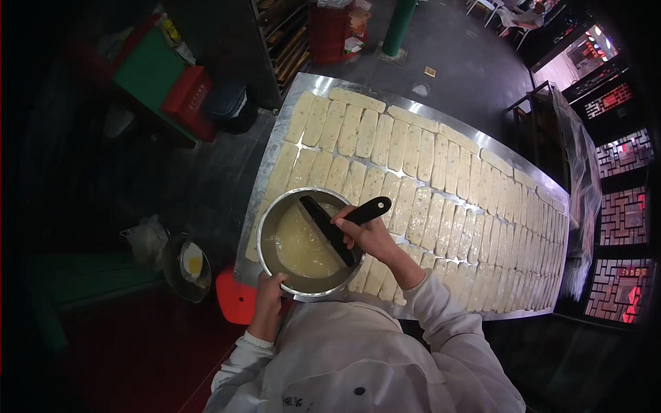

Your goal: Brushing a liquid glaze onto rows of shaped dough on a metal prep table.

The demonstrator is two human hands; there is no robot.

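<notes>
A metal bowl (269,253) is held at its near left rim by my left hand (268,299). Pale yellow liquid (299,248) lies in it. My right hand (367,235) grips a wide black brush (321,221) by its handle, which points up to the right. The long brush head slants across the bowl, over the liquid; whether its lower edge touches the liquid I cannot tell. Just beyond and right of the bowl, rows of long flat dough strips (351,131) cover a metal table (310,82). Many strips in the middle rows look wet and shiny.
A red stool (235,299) stands by the table's near left corner. To its left is a metal pan (183,289) with things in it. A black bin (230,108), a tray rack (286,46) and a green pillar (398,28) stand beyond. Plastic sheeting (583,155) hangs at right.
</notes>
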